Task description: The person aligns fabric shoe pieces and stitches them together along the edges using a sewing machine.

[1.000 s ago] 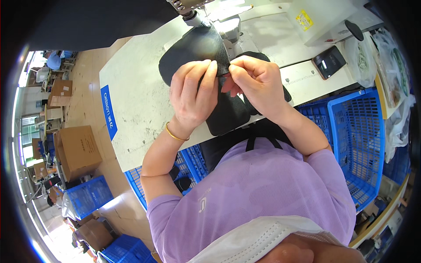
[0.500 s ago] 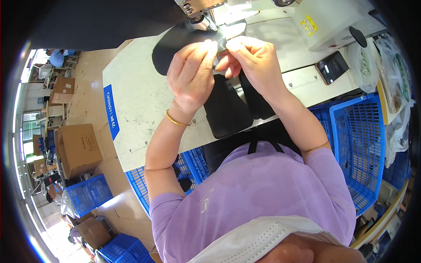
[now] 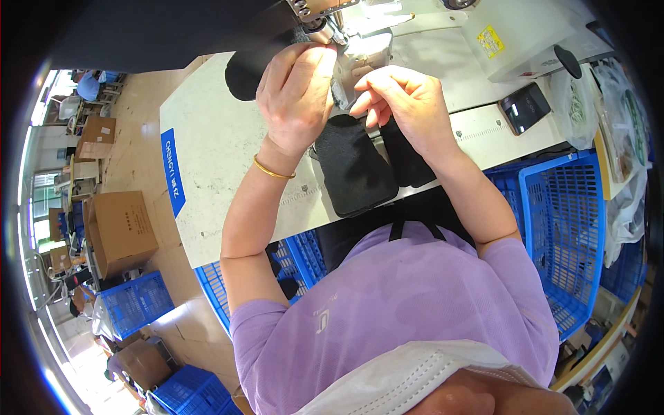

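Observation:
My left hand (image 3: 296, 97) is up at the sewing machine head (image 3: 319, 26), fingers pinched together beside its needle area. What lies between those fingertips is hidden. Behind this hand a rounded black fabric piece (image 3: 242, 77) rests on the white machine table (image 3: 214, 131). My right hand (image 3: 409, 102) hovers a little to the right and nearer, thumb and forefinger closed, the other fingers loosely curled. Anything in that pinch is too small to name. Below the hands lie two more black fabric pieces, a wide one (image 3: 356, 169) and a narrower one (image 3: 409, 158) beside it.
A phone (image 3: 524, 108) lies on the table's right side, near plastic bags (image 3: 575, 104). Blue crates (image 3: 564, 235) stand below the table edge at right and left. Cardboard boxes (image 3: 121, 232) sit on the floor at left.
My hands have parted: the left moved up and slightly left, the right shifted slightly away and down from the machine head. The rounded black piece behind my left hand has moved up and left.

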Demonstrator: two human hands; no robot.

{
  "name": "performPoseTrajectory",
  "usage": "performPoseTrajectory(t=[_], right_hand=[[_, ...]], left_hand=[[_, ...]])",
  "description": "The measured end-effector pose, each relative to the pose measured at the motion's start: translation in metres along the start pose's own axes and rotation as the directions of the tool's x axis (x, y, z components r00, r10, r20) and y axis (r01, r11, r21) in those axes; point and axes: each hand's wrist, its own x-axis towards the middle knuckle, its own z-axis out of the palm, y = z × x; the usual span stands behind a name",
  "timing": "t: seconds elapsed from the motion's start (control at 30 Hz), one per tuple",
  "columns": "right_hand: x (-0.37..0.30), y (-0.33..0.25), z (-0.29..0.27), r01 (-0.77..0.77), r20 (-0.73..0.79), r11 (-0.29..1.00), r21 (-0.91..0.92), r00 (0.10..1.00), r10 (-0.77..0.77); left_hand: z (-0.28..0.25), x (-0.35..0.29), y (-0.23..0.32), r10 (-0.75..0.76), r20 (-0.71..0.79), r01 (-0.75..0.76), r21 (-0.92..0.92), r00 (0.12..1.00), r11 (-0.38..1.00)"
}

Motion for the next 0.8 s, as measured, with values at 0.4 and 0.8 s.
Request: performPoseTrajectory(t=[0.4, 0.8], right_hand=[[-0.003, 0.005, -0.004, -0.043, 0.003, 0.998, -0.047, 0.999, 0.043], [-0.013, 0.011, -0.003, -0.053, 0.141, 0.998, -0.035, 0.988, 0.057]], left_hand=[[-0.007, 0.011, 0.019, -0.100, 0.150, 0.084, 0.110, 0.984, 0.990], [-0.040, -0.021, -0.032, -0.058, 0.394, 0.101, -0.090, 0.917, 0.991]])
